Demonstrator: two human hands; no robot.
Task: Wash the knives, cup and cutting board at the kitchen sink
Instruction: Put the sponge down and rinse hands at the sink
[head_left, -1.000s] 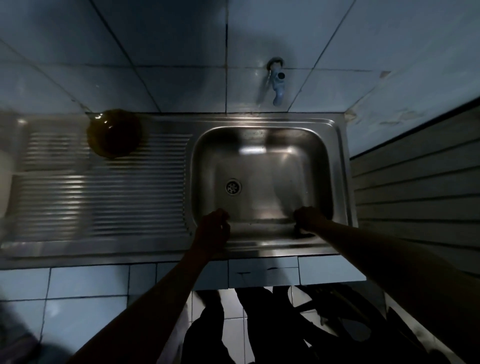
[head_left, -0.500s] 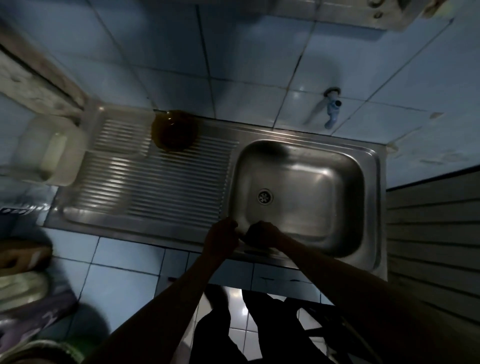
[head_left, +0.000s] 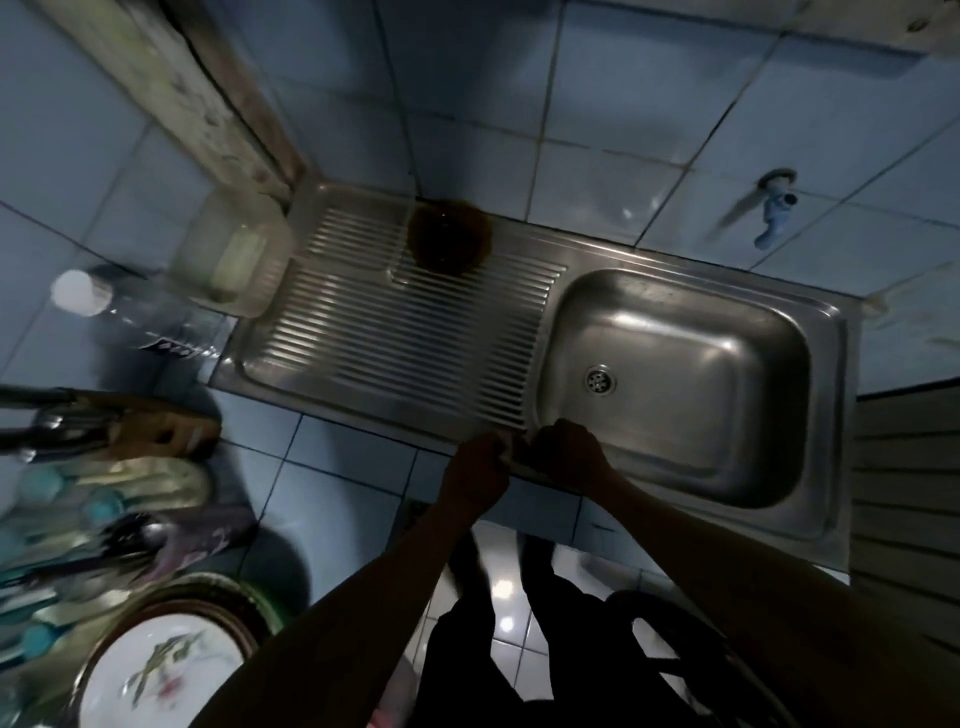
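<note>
The steel sink (head_left: 826, 322) has a bare basin with a drain (head_left: 601, 380) and a ribbed drainboard (head_left: 415, 338) on its left. A blue tap (head_left: 775, 218) sticks out of the tiled wall above. My left hand (head_left: 478, 467) and my right hand (head_left: 569, 449) sit side by side on the sink's front rim, fingers curled, with nothing visible in them. At the far left several dark handles (head_left: 36, 415) lie by a brown wooden thing (head_left: 156, 423), too blurred to name. I cannot make out a cup or a cutting board.
A dark brown bowl (head_left: 449, 236) stands at the back of the drainboard. Left of it are a clear tub with a pale bar inside (head_left: 234, 260) and a white-capped bottle (head_left: 83, 293). A patterned plate (head_left: 161, 675) and blurred utensils (head_left: 62, 545) fill the lower left.
My right hand slid left along the front rim until it met my left hand. The view swung left, bringing the tub, bottle, utensils and plate into sight.
</note>
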